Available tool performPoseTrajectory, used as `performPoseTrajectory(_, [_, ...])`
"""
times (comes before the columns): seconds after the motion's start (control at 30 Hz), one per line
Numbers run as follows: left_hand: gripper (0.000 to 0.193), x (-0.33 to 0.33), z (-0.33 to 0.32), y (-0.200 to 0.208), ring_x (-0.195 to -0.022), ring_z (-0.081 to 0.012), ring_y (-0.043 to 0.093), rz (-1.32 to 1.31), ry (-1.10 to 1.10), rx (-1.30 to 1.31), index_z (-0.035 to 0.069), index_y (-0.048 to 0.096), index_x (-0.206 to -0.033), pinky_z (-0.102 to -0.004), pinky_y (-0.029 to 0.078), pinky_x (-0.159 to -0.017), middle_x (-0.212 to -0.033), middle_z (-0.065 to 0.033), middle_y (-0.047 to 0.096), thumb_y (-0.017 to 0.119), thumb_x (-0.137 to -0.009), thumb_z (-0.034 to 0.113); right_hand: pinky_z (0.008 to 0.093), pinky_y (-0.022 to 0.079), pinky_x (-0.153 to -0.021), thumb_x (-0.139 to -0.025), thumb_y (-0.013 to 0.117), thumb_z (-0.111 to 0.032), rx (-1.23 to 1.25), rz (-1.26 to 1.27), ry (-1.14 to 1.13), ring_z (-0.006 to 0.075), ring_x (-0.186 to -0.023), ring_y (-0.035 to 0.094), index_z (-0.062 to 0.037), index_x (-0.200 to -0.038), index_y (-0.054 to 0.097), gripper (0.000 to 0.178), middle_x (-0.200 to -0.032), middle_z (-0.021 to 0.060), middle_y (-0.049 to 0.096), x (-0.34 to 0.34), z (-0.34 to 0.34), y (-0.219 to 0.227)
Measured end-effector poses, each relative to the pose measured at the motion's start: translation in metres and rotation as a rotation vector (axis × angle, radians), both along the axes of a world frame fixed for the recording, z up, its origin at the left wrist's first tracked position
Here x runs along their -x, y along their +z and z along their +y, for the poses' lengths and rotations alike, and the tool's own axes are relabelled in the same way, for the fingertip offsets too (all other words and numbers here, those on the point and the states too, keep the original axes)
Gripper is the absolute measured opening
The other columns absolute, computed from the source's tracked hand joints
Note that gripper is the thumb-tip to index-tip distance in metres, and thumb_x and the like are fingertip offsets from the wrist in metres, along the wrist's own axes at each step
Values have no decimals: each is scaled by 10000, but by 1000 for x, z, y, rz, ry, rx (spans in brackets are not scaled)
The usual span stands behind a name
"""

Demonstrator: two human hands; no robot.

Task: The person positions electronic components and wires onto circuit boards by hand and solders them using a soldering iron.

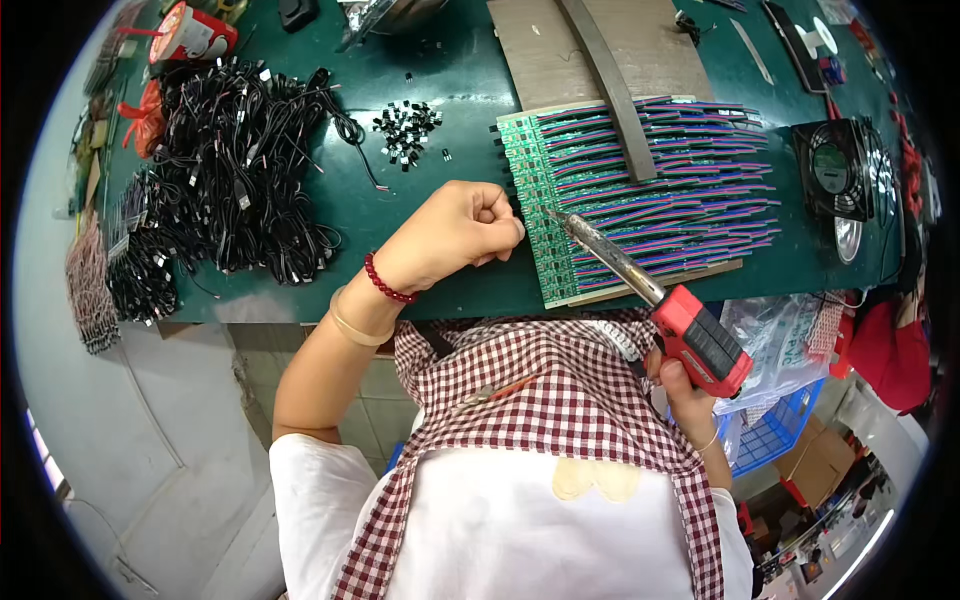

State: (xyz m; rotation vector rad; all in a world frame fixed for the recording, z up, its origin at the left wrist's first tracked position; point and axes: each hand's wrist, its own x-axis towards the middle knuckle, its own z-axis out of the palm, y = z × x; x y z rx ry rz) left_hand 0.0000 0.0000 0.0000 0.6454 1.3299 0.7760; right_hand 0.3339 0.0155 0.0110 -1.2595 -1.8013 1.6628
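Note:
My left hand [465, 225] is closed at the left edge of a panel of small green circuit boards [545, 235]. Its thumb and fingers are pinched together, and whatever they hold is hidden. With my right hand [685, 392] I grip a red and black soldering iron [690, 335], whose metal tip points up and left onto the boards, close to my left fingers. Rows of multicoloured flat wires [680, 190] run rightward from the boards. Some small black parts with metal legs [405, 135] lie loose beyond my left hand.
Bundled black cables [245, 175] are heaped on the green table [455, 75] at left, below a red and white cup [195, 35]. A grey metal bar [615, 95] lies across the wires and a brown board [530, 55]. A black fan [835, 170] stands at right, above a blue basket [775, 430].

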Motion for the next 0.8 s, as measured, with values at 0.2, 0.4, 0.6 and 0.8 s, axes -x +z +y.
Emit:
performPoseTrajectory(0.2, [122, 1, 4, 2, -503, -29, 439, -19, -2, 10, 37, 517, -755, -174, 337, -449, -649, -21, 575, 598, -843, 60, 290, 432, -539, -803, 684, -271, -89, -37, 73, 183, -619, 571, -52, -810, 630, 226, -768, 62, 578, 3, -1, -5])
performPoseTrajectory(0.4, [124, 1, 5, 0, -483, -28, 427, -11, -15, 15, 40, 522, -749, -175, 328, -436, -641, -17, 571, 609, -833, 68, 292, 431, -524, -787, 691, -267, -128, -30, 50, 180, -601, 574, -56, -816, 626, 222, -744, 56, 572, 11, -2, -3])
performPoseTrajectory(0.6, [136, 0, 2, 0, -473, -28, 424, 0, 0, 25, 42, 520, -736, -175, 324, -431, -626, -10, 563, 614, -829, 74, 291, 431, -517, -789, 680, -251, -168, -89, 108, 182, -577, 565, -51, -817, 622, 209, -730, 58, 567, 5, -7, -5])
performPoseTrajectory(0.8, [137, -1, 2, 0, -474, -28, 424, 19, -2, 19, 40, 520, -731, -177, 323, -430, -625, -15, 563, 608, -832, 69, 301, 430, -546, -792, 675, -246, -92, -103, 112, 196, -611, 562, -48, -806, 621, 206, -732, 61, 570, 4, -9, -3])
